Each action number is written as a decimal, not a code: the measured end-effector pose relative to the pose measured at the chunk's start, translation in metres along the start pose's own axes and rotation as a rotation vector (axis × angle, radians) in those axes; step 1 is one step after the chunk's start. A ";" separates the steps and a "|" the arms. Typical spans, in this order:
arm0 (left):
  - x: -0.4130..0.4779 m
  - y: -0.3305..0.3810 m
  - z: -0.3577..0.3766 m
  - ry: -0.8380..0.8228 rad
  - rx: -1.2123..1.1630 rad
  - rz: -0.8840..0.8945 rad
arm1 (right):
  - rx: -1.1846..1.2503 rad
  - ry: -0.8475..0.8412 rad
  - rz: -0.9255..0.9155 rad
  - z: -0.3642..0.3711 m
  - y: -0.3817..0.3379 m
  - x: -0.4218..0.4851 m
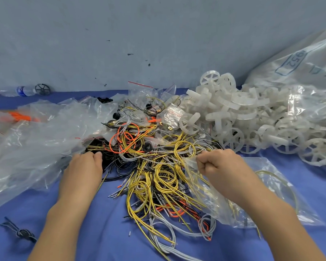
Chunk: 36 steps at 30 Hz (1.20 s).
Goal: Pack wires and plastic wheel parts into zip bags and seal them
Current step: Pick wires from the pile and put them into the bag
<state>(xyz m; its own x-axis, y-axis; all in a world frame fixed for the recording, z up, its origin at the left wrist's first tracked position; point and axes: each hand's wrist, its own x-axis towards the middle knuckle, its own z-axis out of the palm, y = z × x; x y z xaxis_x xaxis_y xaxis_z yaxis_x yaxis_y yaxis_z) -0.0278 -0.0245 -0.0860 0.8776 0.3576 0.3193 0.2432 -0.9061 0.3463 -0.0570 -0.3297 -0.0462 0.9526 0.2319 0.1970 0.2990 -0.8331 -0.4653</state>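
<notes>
1. We judge the task early: the wire pile (158, 166) sits loose mid-table, and the white plastic wheels (252, 119) lie heaped unbagged at far right
2. Our right hand (220, 164) is curled tight, pinching the mouth edge of a zip bag (215, 200) that lies just right of the pile; some yellow wire shows through it, and it looks unsealed
3. Our left hand (87, 166) rests at the pile's left edge, fingers bent down into the black wires (109, 166); we cannot tell whether it grips any
4. Left to do, we reckon: load more wire, add wheels, press the zip
5. Wires: thin, springy coils in yellow, grey, orange and black, badly tangled
6. Wheels: translucent, rigid, spoked
7. Bags are thin, clear and crinkly; spare red-striped ones (139, 85) lie far centre, loose plastic sheeting (36, 138) at left, a big printed sack (299, 63) far right
8. Blue cloth (102, 223) covers the table
</notes>
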 end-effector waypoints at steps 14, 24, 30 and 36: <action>-0.061 0.118 -0.010 -0.557 -1.051 0.236 | 0.036 0.090 0.033 -0.003 0.002 0.003; -0.083 0.173 0.013 -0.906 -0.996 0.232 | 0.095 0.276 -0.011 -0.010 0.006 -0.001; -0.085 0.208 0.016 -1.024 -0.995 0.198 | 0.109 0.292 -0.049 -0.012 0.009 0.000; -0.091 0.221 0.019 -1.196 -1.354 -0.034 | 0.172 0.317 -0.040 -0.022 0.019 0.002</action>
<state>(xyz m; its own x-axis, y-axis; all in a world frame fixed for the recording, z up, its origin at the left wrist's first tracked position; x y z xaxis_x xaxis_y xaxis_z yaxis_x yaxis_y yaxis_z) -0.0460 -0.2619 -0.0556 0.8201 -0.5236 -0.2310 0.3335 0.1092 0.9364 -0.0508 -0.3563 -0.0352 0.8832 0.0734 0.4632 0.3669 -0.7233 -0.5850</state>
